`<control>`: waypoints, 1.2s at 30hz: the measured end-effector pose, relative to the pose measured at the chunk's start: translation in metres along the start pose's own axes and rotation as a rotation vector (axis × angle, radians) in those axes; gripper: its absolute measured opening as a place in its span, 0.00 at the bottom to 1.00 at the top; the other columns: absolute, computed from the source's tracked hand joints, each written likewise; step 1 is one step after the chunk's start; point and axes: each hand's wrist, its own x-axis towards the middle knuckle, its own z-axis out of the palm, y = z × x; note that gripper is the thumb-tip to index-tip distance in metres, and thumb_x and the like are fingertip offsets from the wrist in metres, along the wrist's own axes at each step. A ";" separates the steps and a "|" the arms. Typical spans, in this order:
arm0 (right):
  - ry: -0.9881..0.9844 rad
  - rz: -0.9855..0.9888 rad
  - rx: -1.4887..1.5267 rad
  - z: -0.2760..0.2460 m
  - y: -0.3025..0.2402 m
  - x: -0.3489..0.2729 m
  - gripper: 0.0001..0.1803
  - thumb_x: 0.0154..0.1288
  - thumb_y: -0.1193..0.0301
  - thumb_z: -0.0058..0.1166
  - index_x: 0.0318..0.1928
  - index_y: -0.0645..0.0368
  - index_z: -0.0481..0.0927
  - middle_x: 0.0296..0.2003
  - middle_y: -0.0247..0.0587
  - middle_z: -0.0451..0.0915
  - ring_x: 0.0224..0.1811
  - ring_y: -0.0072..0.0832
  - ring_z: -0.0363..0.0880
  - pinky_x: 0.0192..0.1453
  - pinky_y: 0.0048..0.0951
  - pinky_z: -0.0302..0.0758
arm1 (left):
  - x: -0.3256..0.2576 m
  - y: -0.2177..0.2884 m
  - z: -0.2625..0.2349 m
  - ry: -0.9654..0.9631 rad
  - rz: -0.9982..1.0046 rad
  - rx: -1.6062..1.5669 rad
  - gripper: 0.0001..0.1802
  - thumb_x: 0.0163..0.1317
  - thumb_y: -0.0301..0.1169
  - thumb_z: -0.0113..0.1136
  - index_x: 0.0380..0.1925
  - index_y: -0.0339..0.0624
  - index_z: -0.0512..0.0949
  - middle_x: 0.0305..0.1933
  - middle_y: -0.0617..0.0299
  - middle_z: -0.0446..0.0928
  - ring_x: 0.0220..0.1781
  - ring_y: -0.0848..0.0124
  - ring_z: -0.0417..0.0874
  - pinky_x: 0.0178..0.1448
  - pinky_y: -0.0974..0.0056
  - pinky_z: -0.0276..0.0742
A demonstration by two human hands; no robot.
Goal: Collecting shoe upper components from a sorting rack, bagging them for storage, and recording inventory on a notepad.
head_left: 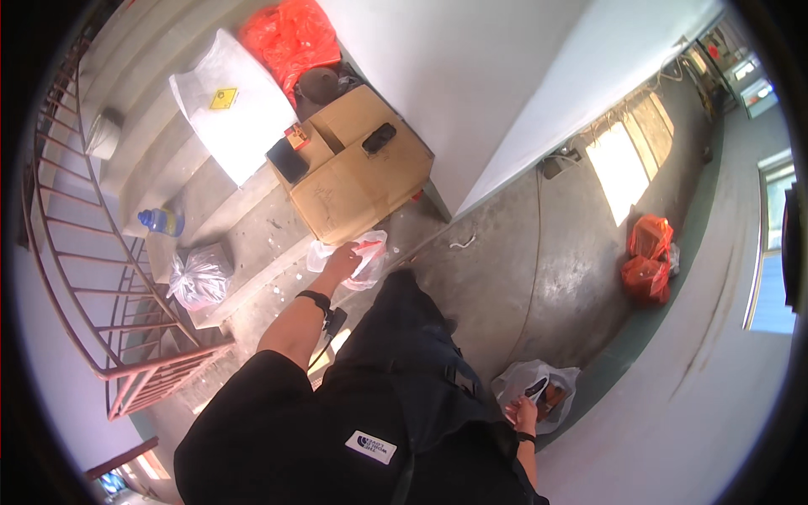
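Note:
My left hand reaches forward, fingers closed on a thin white plastic bag with a bit of red showing in it. That bag lies against the near side of a large brown cardboard box. Low at the right, my right hand has its fingers curled at the rim of another white plastic bag. Brown and black items sit inside this second bag; their kind is hard to make out. Both wrists wear dark bands.
Concrete steps with a rusty railing run up the left. On them are a tied bag, a blue-capped bottle and a white sack. A red bag stands behind the box. Orange-red bags rest by the right wall.

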 end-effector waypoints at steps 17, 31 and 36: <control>-0.200 -0.572 -0.498 0.142 -0.084 -0.075 0.15 0.72 0.66 0.55 0.55 0.57 0.80 0.36 0.34 0.83 0.33 0.23 0.83 0.31 0.23 0.74 | 0.212 0.155 -0.110 0.440 0.287 0.285 0.47 0.53 0.41 0.71 0.73 0.54 0.60 0.71 0.52 0.65 0.73 0.52 0.64 0.75 0.46 0.58; -0.210 -0.340 -0.653 0.184 -0.230 -0.123 0.16 0.72 0.67 0.54 0.57 0.58 0.79 0.38 0.35 0.83 0.35 0.23 0.83 0.33 0.22 0.74 | 0.220 0.113 -0.123 0.570 0.288 0.238 0.40 0.55 0.35 0.68 0.69 0.48 0.66 0.62 0.58 0.72 0.68 0.57 0.69 0.72 0.46 0.57; -0.208 -0.299 -0.658 0.215 -0.252 -0.121 0.16 0.72 0.67 0.54 0.57 0.59 0.79 0.38 0.35 0.83 0.36 0.23 0.84 0.34 0.22 0.74 | 0.191 0.064 -0.156 0.653 0.156 0.247 0.39 0.53 0.37 0.69 0.66 0.45 0.68 0.59 0.58 0.73 0.69 0.59 0.67 0.73 0.47 0.55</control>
